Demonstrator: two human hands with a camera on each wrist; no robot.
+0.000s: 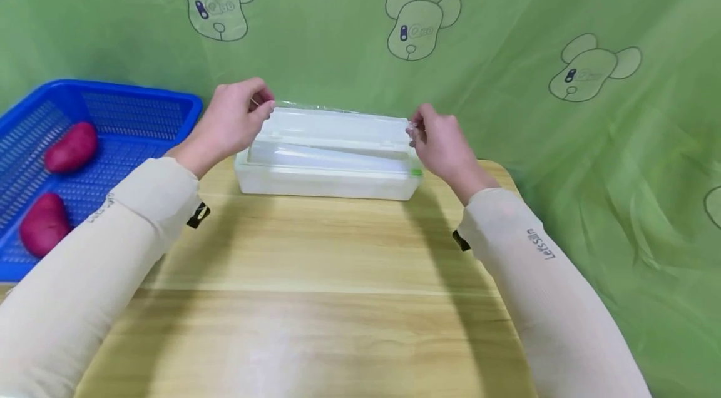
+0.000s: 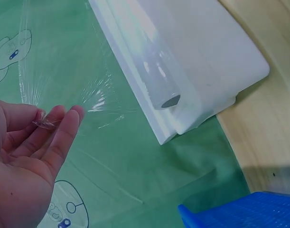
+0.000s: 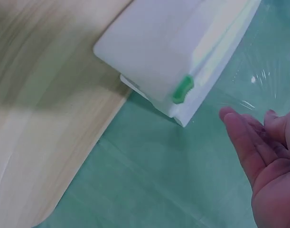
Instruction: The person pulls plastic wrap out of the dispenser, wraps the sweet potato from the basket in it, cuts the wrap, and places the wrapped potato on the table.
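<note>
A white plastic cling-film dispenser lies across the far edge of the wooden table, lid raised, with the film roll inside. A clear sheet of cling film stretches up from it. My left hand pinches the film's left corner between thumb and fingertips, where the film puckers. My right hand pinches the right corner beside the dispenser's end. In the right wrist view the fingers lie beside the film, and a green tab marks that end of the box.
A blue mesh basket sits at the table's left with two purple sweet potatoes in it. A green cloth printed with cartoon bears hangs behind and to the right. The table's near half is bare wood.
</note>
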